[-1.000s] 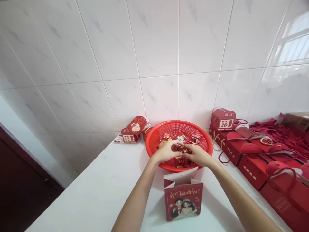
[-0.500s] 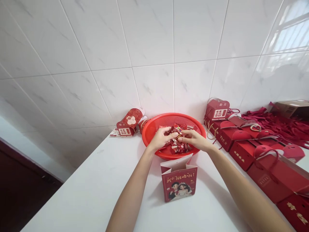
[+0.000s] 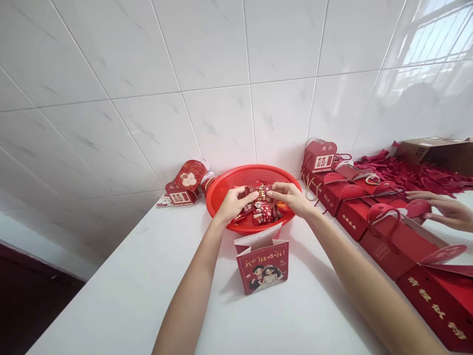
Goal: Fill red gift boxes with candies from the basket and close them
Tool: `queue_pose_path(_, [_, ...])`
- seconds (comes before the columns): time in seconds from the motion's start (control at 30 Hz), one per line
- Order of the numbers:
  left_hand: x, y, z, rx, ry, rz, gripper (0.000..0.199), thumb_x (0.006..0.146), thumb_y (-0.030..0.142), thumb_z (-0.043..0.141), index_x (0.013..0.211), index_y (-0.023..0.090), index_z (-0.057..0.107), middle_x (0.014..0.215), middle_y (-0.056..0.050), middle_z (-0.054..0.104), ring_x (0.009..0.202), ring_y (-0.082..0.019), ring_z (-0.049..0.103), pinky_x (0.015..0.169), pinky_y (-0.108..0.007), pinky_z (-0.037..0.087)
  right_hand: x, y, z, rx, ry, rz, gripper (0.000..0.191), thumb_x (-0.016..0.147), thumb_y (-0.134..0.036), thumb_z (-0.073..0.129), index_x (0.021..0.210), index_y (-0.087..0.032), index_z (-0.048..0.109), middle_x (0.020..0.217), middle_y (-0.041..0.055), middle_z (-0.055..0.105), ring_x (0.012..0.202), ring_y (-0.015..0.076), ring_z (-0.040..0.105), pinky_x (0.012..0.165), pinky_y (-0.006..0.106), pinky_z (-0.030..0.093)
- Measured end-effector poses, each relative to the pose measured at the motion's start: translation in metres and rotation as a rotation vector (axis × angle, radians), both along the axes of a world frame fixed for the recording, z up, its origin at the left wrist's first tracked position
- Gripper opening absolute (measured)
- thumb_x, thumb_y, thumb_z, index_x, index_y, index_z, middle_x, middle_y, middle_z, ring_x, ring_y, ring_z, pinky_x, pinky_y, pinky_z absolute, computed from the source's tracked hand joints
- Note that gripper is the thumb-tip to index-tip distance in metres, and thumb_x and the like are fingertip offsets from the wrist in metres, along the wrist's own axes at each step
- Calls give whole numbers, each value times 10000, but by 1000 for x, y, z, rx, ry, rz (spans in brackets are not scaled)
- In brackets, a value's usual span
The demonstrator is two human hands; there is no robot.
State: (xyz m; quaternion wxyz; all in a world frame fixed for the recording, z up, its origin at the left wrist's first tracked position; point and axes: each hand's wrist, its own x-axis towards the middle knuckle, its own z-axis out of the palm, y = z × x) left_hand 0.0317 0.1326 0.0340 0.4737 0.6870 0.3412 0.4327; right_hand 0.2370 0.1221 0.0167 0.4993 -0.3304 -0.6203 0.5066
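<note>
Over the red plastic basket (image 3: 218,197), my left hand (image 3: 233,204) and my right hand (image 3: 291,198) pinch the two ends of a dark red candy packet (image 3: 261,194) with gold characters on it. Below it, several red wrapped candies (image 3: 264,214) lie heaped in the basket. On my side of the basket stands a red gift box (image 3: 263,270), upright with its top unfolded, its front printed with a cartoon bridal couple and gold writing.
Red gift boxes (image 3: 380,241) with cord handles line the table's right side. Another person's hand (image 3: 449,209) reaches among them. Behind lie dark red ribbons (image 3: 384,167) and a cardboard box (image 3: 436,153). Small red boxes (image 3: 186,185) stand back left, against the tiled wall (image 3: 218,123).
My hands have spread a little apart, and the packet between them now shows its gold characters. Another person's hand has come in from the right. The view has shifted slightly.
</note>
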Motion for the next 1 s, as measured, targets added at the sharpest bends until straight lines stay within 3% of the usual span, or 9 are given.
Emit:
queue_pose_path(0.53, [-1,-2,0,46,62,26,509,661,609,791,834,137,709,767,-15,685,734,-168,599,722,-287,479,0,0,-1,84,-31,-28,493,699,-581,783,640,-185,494,649,-39,494,627,112,440,622,259,357])
queue_pose_path(0.73, [0,-4,-2,33,89,-33,517,711,612,747,897,131,712,911,-75,729,905,-244,651,835,-358,509,-1,-1,1,100,-30,-23,502,690,-590,780,637,-190,482,632,-41,475,615,111,417,602,253,346])
queue_pose_path(0.9, [-1,-2,-6,133,80,116,533,741,503,749,1145,170,650,1210,-109,674,1134,-262,615,991,-389,473,1,1,-2,70,-24,-23,490,690,-609,773,674,-193,514,697,-23,519,671,134,491,670,281,438])
queue_pose_path(1.0, [-7,-7,-4,167,50,186,569,752,470,737,1217,173,599,1194,-122,665,1119,-247,626,973,-382,493,2,4,-3,28,9,-38,517,654,-618,797,657,-195,500,718,-17,528,704,149,531,722,314,493])
